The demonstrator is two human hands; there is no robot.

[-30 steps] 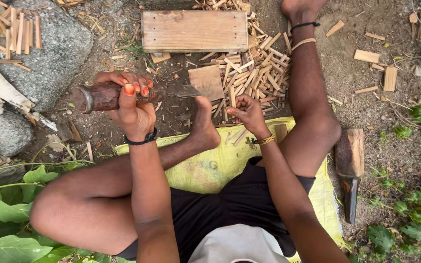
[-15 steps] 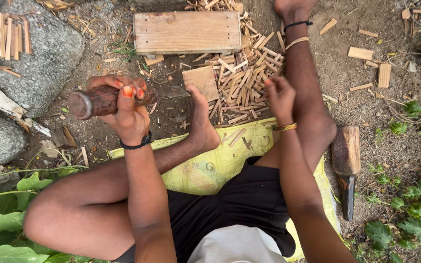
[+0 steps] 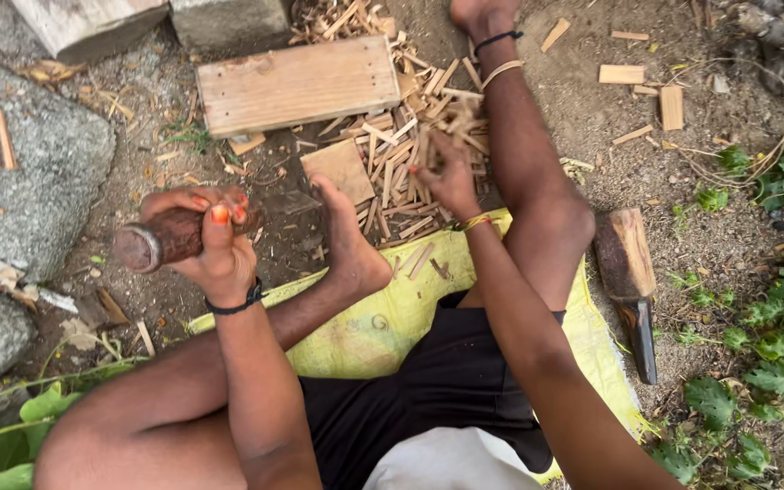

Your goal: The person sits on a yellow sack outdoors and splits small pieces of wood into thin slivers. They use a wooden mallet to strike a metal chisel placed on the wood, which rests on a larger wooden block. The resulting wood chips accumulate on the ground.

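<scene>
The left hand has its fingers wrapped tight around a thick, dark brown wooden handle with a metal-ringed end, which points left and sits raised above the bare dirt ground. A black wristband circles that wrist.

The right hand is lifted over the heap, its fingers curled and pinching a small bunch of thin pale wooden splints; the bunch sticks up and away from the fingertips, blurred. Directly beneath and to the left of this hand lies the loose pile of split wood sticks, spread between the person's two bare legs.

Just left of the pile, a small square wooden block lies flat on the ground, close to the toes of the bent left foot. Farther off sits a larger flat rectangular wooden board. The person sits on a yellow plastic sheet. To the right, near the right knee, rests a chopping tool with a wooden head and dark blade. A grey boulder at far left carries a few more splints.
</scene>
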